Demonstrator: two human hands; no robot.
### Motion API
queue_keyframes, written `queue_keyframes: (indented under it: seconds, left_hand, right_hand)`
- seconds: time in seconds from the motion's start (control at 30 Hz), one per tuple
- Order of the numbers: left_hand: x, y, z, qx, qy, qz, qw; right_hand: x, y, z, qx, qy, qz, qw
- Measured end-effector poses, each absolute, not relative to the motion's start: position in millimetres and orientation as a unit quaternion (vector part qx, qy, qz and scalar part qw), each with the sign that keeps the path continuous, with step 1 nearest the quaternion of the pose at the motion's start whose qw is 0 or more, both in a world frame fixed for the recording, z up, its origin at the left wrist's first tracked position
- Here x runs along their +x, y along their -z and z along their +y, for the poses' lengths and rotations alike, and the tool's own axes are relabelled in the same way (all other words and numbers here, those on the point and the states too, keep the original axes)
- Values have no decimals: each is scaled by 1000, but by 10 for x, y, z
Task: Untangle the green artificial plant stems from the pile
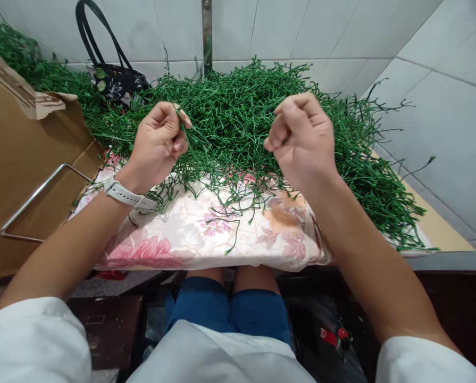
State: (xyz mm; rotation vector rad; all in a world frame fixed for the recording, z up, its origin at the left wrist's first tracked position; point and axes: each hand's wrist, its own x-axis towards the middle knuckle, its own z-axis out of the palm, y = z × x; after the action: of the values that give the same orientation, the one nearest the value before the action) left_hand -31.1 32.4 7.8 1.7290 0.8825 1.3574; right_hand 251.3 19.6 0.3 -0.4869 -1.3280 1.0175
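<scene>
My left hand, a pale watch strap on its wrist, is closed in a pinch on a thin green plastic stem. My right hand is held up at about the same height, its fingers curled together; what they hold, if anything, is hidden. Behind both hands lies a large tangled heap of green plastic stems with small budded tips. Several loose stems have spread toward me, and one bent stem lies near the front edge of the floral cloth.
A cardboard box stands at the left, with a bent metal rod against it. A black flowered handbag sits in the heap by the tiled wall. Under the table at right is a red object.
</scene>
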Motion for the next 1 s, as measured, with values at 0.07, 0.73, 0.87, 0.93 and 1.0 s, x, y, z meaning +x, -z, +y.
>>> queue_keyframes:
  seconds: [0.07,0.73,0.87,0.93,1.0]
  left_hand:
    - [-187,-55,218,668,-529,347,393]
    - [101,81,-74,725,-449,338,397]
    - [122,104,-102,741,-466,324,360]
    - [129,112,-107,731,-460,326,384]
    - [134,115,-110,711,-454,328,425]
  right_hand:
    - [2662,89,391,-286,-391,-536,691]
    - [2319,115,-25,-259,-239,-799,488]
    - [2244,165,-56,-204,-232,-844,439]
    - [2238,177,-50,-205,-253,-837,439]
    - [2240,183,-45,-197,-282,-828,444]
